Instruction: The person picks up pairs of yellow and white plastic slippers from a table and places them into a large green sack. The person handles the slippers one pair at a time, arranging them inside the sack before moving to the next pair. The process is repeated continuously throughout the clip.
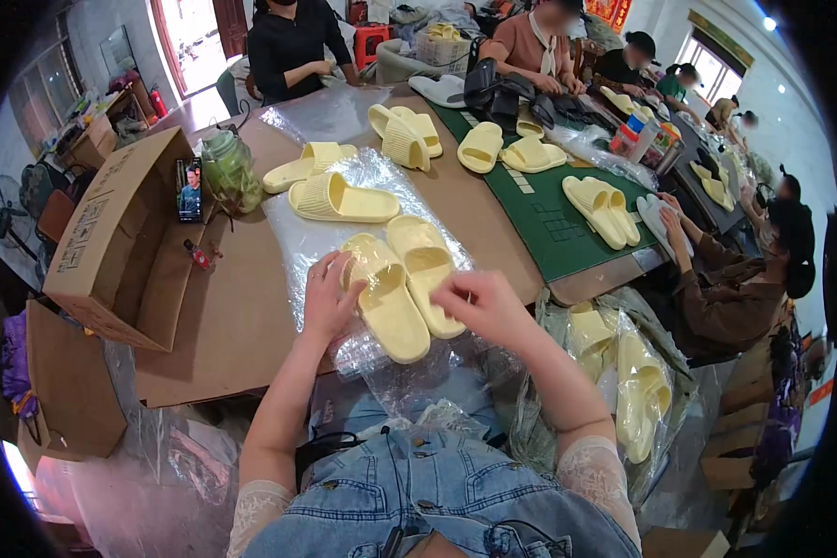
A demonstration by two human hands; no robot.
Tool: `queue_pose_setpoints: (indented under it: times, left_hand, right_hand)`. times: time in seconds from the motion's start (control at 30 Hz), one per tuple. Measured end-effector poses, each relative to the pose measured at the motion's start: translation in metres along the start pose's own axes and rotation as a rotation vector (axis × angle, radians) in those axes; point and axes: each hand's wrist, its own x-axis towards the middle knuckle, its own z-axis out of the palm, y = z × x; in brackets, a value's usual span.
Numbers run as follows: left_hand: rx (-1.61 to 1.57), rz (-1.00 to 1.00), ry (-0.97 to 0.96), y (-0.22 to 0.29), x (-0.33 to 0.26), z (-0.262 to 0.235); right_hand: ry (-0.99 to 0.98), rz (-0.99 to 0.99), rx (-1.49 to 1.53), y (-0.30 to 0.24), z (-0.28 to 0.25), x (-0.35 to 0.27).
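Two pale yellow slide sandals lie side by side on a stack of clear plastic bags [298, 237] near the table's front edge. My left hand [330, 298] rests on the left sandal [391, 307], fingers curled over its strap edge. My right hand [482, 302] touches the toe end of the right sandal [428, 260], fingers pinched at its side. Just beyond them a second yellow pair [339, 200] lies on its side on the plastic.
An open cardboard box [112, 242] stands at the left with a phone [189, 189] and a green-filled jar [231, 172] beside it. More yellow sandals lie across the brown table [223, 316] and green mat [549, 228]. Bagged sandals [637, 391] pile at my right. Several other people work around the table.
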Motion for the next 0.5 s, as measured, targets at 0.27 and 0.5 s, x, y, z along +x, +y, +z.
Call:
queue_pose_setpoints:
  times: [0.27, 0.5]
  left_hand:
    - [-0.045, 0.027, -0.040, -0.008, -0.008, 0.005]
    - [-0.071, 0.107, 0.025, -0.010, -0.009, 0.004]
  right_hand:
    - [0.060, 0.125, -0.630, 0.069, 0.073, 0.087]
    - [0.245, -0.063, -0.522, 0.119, 0.099, 0.098]
